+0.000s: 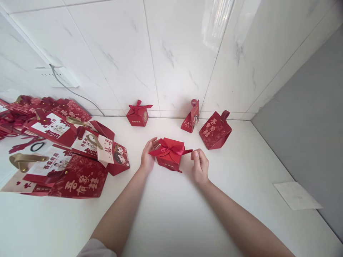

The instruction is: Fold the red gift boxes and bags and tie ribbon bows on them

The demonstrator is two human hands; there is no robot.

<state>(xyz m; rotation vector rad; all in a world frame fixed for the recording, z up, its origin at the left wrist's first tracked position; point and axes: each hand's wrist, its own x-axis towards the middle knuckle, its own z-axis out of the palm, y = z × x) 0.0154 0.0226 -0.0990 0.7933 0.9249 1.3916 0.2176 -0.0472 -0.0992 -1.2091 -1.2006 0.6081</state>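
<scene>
A small red gift box (169,157) with a red satin bow on top sits on the white table (171,214), between my hands. My left hand (148,155) rests against the box's left side, fingers curled around it and touching the bow's left loop. My right hand (199,166) is at the box's right, thumb and forefinger pinched on the ribbon's right tail (187,151).
A finished bow-topped red box (138,114) stands at the wall, with two red handled boxes (191,117) (215,130) to its right. A pile of flat red cartons and cards (61,153) covers the table's left. A white paper sheet (297,195) lies at the right edge.
</scene>
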